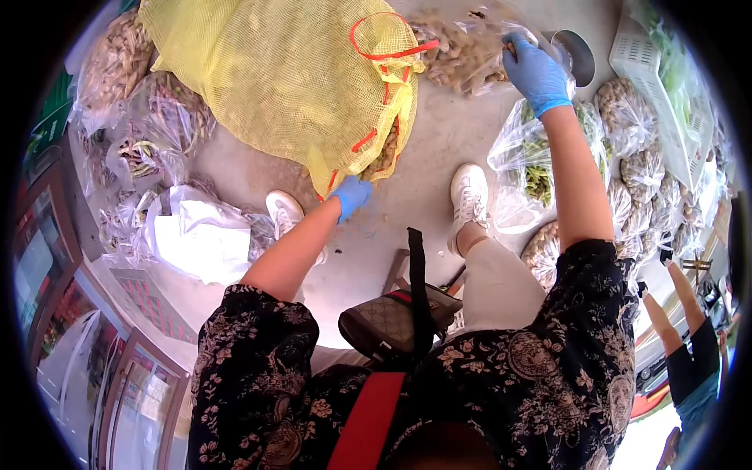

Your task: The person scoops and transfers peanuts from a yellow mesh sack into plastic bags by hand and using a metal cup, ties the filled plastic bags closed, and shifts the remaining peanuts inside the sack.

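Note:
A large yellow mesh sack [266, 86] with a red drawstring lies on the floor ahead of me, its mouth turned toward the lower right. Brown produce that looks like peanuts shows inside that mouth. My left hand [351, 197], in a blue glove, is closed on the lower edge of the sack's opening; its fingertips are partly hidden. Further off to the right, my right hand [539, 77], also blue-gloved, grips the rim of a clear plastic bag [470, 59] holding similar brown pieces. Just beyond that hand is a round metal bowl [573, 56].
Filled plastic bags [164, 117] crowd the left side, beside a white sheet [205, 239]. At right are a bag of green pods [539, 184], several bags of brown produce [627, 117] and a white crate [654, 102]. Another person's legs [677, 301] show at far right.

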### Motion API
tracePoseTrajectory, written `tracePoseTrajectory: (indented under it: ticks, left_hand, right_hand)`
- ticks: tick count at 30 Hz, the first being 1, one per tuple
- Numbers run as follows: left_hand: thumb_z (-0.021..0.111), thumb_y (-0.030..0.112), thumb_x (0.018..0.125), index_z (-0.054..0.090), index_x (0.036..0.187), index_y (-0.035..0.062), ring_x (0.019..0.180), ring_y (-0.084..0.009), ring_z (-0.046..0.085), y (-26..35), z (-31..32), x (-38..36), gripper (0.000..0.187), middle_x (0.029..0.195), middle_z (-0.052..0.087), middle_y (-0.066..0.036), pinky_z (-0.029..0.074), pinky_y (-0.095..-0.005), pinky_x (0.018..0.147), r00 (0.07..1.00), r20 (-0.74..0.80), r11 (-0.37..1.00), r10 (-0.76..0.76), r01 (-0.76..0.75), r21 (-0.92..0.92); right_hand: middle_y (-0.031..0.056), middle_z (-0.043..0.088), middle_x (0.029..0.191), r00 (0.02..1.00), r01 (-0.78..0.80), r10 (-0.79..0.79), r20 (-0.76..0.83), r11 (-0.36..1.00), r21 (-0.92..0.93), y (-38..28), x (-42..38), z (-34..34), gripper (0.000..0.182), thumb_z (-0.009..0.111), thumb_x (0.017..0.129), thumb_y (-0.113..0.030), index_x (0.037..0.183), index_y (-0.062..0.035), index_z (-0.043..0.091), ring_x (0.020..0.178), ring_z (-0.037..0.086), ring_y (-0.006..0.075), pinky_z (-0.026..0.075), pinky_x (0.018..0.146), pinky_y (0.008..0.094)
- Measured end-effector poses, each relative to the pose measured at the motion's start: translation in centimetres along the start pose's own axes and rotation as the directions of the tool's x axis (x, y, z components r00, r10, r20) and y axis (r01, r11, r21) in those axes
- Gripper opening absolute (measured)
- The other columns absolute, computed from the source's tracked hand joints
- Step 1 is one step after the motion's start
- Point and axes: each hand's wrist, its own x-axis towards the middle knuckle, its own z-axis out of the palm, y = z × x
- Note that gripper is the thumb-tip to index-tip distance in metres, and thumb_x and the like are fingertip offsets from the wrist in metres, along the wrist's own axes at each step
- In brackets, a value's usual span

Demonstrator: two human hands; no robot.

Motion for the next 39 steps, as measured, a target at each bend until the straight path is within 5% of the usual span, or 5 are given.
tracePoseTrajectory:
  ticks: [5, 10, 20, 32, 39]
  left_hand:
    - [0.060, 0.018, 0.082, 0.060, 0.096, 0.0009, 0.077, -0.0206, 0.058, 3.1, -9.2, 3.2, 0.022, 0.087, 0.063, -0.006, 0.046, -0.0335, 0.067, 0.561, -0.657, 0.863, 0.503, -0.373, 0.342]
    - [0.062, 0.024, 0.080, 0.057, 0.106, 0.0008, 0.094, -0.0227, 0.057, 8.1, -14.9, -0.9, 0.035, 0.104, 0.061, -0.009, 0.045, -0.0337, 0.079, 0.638, -0.752, 0.799, 0.167, -0.535, -0.276]
    - [0.051, 0.063, 0.077, 0.028, 0.137, 0.0158, 0.121, -0.0352, 0.039, 7.7, -5.9, -1.8, 0.079, 0.135, 0.037, -0.015, 0.035, -0.0546, 0.093, 0.883, 0.195, 0.497, -0.426, 0.409, -0.766]
    - [0.014, 0.070, 0.079, 0.014, 0.142, 0.0253, 0.131, -0.0273, 0.026, 13.7, -1.4, 4.0, 0.077, 0.146, 0.022, -0.001, 0.024, -0.0498, 0.104, 0.897, 0.000, -0.272, 0.442, 0.134, -0.953]
    - [0.021, 0.070, 0.077, 0.018, 0.141, 0.0223, 0.133, -0.0274, 0.020, 12.6, -2.5, 2.3, 0.080, 0.146, 0.022, -0.004, 0.017, -0.0544, 0.105, 0.917, 0.294, 0.056, 0.271, 0.289, -0.956]
  right_hand:
    - [0.0228, 0.061, 0.096, 0.927, -0.373, 0.360, 0.108, 0.916, 0.147, 4.8, 1.8, 3.2, 0.042, 0.048, 0.080, -0.040, 0.109, -0.0102, 0.056, 0.092, 0.058, 0.0397, 0.046, 0.081, 0.0439]
    - [0.0223, 0.062, 0.092, 0.982, -0.173, 0.176, 0.062, 0.984, -0.047, 3.2, 0.5, 2.7, 0.043, 0.054, 0.078, -0.038, 0.097, -0.0006, 0.058, 0.089, 0.059, 0.0386, 0.047, 0.079, 0.0428]
    - [0.0198, 0.055, 0.106, 0.837, 0.309, -0.510, 0.197, 0.739, 0.598, -15.6, -7.2, 8.9, 0.044, 0.059, 0.081, -0.030, 0.117, -0.0053, 0.050, 0.092, 0.055, 0.0310, 0.047, 0.079, 0.0393]
    - [0.0228, 0.039, 0.121, 0.928, -0.033, -0.013, 0.373, 0.993, 0.118, -20.0, -4.5, 13.6, 0.075, 0.056, 0.073, -0.055, 0.130, -0.0099, 0.034, 0.112, 0.033, 0.0393, 0.032, 0.080, 0.0558]
    - [0.0220, 0.028, 0.132, 0.955, -0.170, 0.121, 0.270, 0.971, 0.166, -16.2, -5.0, 11.2, 0.083, 0.065, 0.065, -0.055, 0.131, -0.0154, 0.034, 0.119, 0.028, 0.0461, 0.035, 0.084, 0.0629]
